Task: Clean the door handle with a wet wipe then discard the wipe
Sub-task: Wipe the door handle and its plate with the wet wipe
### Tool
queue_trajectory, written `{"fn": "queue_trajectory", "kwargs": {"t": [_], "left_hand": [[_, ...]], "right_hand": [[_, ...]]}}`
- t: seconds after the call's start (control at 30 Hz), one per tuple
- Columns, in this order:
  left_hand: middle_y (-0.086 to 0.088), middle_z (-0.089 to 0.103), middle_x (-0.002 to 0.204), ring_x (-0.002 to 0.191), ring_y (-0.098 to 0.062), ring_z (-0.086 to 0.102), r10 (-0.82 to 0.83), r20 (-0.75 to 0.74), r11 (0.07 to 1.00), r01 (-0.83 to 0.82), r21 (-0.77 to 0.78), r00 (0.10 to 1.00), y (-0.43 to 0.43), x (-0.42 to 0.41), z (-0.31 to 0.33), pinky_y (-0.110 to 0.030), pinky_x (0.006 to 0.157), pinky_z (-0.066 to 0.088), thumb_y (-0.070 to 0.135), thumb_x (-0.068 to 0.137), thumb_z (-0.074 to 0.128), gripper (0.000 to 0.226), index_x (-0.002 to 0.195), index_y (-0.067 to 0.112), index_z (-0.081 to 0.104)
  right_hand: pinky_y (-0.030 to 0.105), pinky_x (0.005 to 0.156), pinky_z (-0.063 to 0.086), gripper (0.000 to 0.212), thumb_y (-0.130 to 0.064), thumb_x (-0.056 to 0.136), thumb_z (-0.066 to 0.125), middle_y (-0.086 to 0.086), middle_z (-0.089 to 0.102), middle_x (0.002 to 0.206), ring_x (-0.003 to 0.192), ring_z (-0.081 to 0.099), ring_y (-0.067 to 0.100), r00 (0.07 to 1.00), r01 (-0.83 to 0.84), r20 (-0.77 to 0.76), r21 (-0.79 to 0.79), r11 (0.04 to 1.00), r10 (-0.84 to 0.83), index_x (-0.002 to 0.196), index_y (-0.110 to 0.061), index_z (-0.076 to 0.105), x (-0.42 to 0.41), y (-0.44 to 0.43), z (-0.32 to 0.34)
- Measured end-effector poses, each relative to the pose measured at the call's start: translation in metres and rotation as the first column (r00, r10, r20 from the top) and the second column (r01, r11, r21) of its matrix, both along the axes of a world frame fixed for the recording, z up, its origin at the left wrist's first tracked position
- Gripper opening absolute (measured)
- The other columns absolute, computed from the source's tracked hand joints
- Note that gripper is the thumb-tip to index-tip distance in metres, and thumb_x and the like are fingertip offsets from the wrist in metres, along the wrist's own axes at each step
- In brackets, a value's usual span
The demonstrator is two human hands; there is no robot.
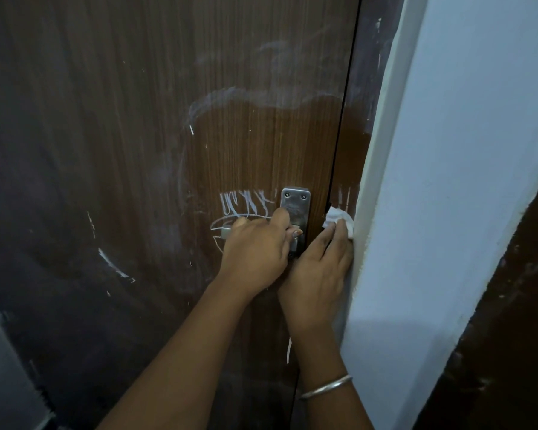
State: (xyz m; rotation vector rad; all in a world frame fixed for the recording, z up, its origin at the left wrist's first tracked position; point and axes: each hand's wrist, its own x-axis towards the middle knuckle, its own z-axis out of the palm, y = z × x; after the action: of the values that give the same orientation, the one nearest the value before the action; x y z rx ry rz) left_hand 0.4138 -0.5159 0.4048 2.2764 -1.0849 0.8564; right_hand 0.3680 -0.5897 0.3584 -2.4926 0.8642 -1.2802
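Right wrist: a thin silver metal bangle is circling the forearm nearest the camera; both arms are running out of the frame at the bottom.
Left hand: the left hand is curling its fingers around the silver metal lever door handle, covering most of the lever and leaving only its left tip showing.
Right hand: the right hand is lying with fingers stretched out, pressing the crumpled white wet wipe against the door's edge just beside the frame; the palm is hiding the wipe's lower part.
Back plate: the rectangular screwed steel plate is showing above the left thumb, its lower half covered.
Door: the dark brown wood-grain door is carrying white chalk scribbles, too smeared to read.
Wall: the pale painted wall corner is cutting off the door frame at the right.
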Motion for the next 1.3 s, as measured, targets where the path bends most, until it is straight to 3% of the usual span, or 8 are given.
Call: {"fn": "queue_trajectory", "kwargs": {"t": [0.13, 0.23, 0.5, 0.7, 0.9, 1.1, 1.23, 1.3], "left_hand": [[0.008, 0.050, 0.065, 0.060, -0.013, 0.046, 0.009, 0.010, 1.000, -0.009, -0.004, 1.000, 0.000, 0.001, -0.001, -0.032, 0.068, 0.023, 0.030, 0.096, 0.038, 0.013, 0.090, 0.020, 0.043], [0.009, 0.048, 0.065, 0.059, -0.012, 0.042, 0.004, 0.012, 1.000, -0.004, -0.008, 1.000, 0.001, 0.001, -0.001, -0.031, 0.068, 0.023, 0.030, 0.096, 0.038, 0.012, 0.088, 0.021, 0.042], [0.008, 0.050, 0.065, 0.059, -0.012, 0.044, -0.005, 0.013, 1.000, 0.005, -0.013, 1.000, 0.000, 0.001, -0.001, -0.031, 0.068, 0.024, 0.029, 0.096, 0.039, 0.011, 0.087, 0.023, 0.037], [0.001, 0.062, 0.071, 0.067, -0.018, 0.055, 0.001, -0.008, 1.000, -0.001, -0.007, 1.000, -0.001, 0.001, -0.001, -0.034, 0.071, 0.028, 0.031, 0.095, 0.037, 0.015, 0.090, 0.019, 0.044], [0.004, 0.057, 0.068, 0.064, -0.017, 0.054, 0.002, 0.008, 1.000, -0.002, -0.008, 1.000, -0.001, 0.001, -0.002, -0.032, 0.068, 0.024, 0.031, 0.096, 0.038, 0.013, 0.088, 0.022, 0.040], [0.003, 0.056, 0.065, 0.064, -0.020, 0.054, -0.002, -0.004, 1.000, 0.002, -0.012, 1.000, -0.001, 0.001, -0.001, -0.033, 0.068, 0.024, 0.030, 0.096, 0.039, 0.013, 0.086, 0.023, 0.036], [0.009, 0.046, 0.063, 0.058, -0.014, 0.044, 0.011, 0.016, 1.000, -0.011, -0.018, 1.000, -0.002, 0.002, -0.002, -0.032, 0.067, 0.023, 0.031, 0.096, 0.039, 0.015, 0.085, 0.025, 0.032], [0.008, 0.047, 0.063, 0.058, -0.013, 0.042, 0.011, 0.016, 1.000, -0.011, -0.023, 1.000, -0.001, 0.002, -0.002, -0.032, 0.067, 0.023, 0.030, 0.096, 0.039, 0.015, 0.085, 0.024, 0.032]], "right_hand": [[0.038, 0.110, 0.022, 0.071, -0.012, 0.087, 0.060, 0.021, 0.023, 0.152, 0.140, 0.021, 0.035, 0.994, -0.027, -0.106, 0.013, 1.000, 0.028, 0.143, 0.005, 0.021, -0.009, 0.002, -0.011], [0.039, 0.111, 0.022, 0.070, -0.014, 0.088, 0.059, 0.021, 0.024, 0.151, 0.139, 0.022, 0.035, 0.995, -0.021, -0.094, 0.020, 1.000, 0.023, 0.144, 0.005, 0.021, -0.007, 0.001, -0.002], [0.040, 0.112, 0.021, 0.065, -0.007, 0.089, 0.053, 0.021, 0.022, 0.152, 0.140, 0.020, 0.036, 0.994, -0.055, -0.096, 0.003, 0.998, 0.055, 0.143, 0.007, 0.020, -0.010, -0.002, 0.000], [0.041, 0.114, 0.023, 0.067, -0.016, 0.093, 0.052, 0.019, 0.018, 0.153, 0.141, 0.018, 0.033, 0.995, -0.023, -0.098, -0.062, 0.998, 0.017, 0.145, 0.004, 0.014, -0.005, -0.004, 0.015], [0.041, 0.114, 0.020, 0.068, -0.014, 0.093, 0.052, 0.019, 0.017, 0.154, 0.141, 0.017, 0.035, 0.990, -0.046, -0.140, -0.073, 0.996, 0.036, 0.145, 0.004, 0.013, -0.009, -0.005, 0.010], [0.052, 0.106, 0.035, 0.066, -0.006, 0.088, 0.054, 0.025, 0.021, 0.151, 0.137, 0.023, 0.042, 0.993, -0.094, -0.078, -0.124, 0.988, 0.085, 0.142, 0.009, 0.020, -0.002, -0.013, 0.036], [0.058, 0.102, 0.037, 0.073, 0.004, 0.077, 0.064, 0.029, 0.028, 0.146, 0.135, 0.026, 0.046, 0.982, -0.163, -0.114, -0.141, 0.977, 0.148, 0.138, 0.013, 0.026, -0.010, -0.016, 0.025], [0.062, 0.100, 0.036, 0.071, 0.005, 0.073, 0.067, 0.033, 0.032, 0.142, 0.132, 0.030, 0.048, 0.974, -0.225, -0.032, -0.119, 0.967, 0.222, 0.134, 0.016, 0.032, -0.010, -0.019, 0.024]]}}
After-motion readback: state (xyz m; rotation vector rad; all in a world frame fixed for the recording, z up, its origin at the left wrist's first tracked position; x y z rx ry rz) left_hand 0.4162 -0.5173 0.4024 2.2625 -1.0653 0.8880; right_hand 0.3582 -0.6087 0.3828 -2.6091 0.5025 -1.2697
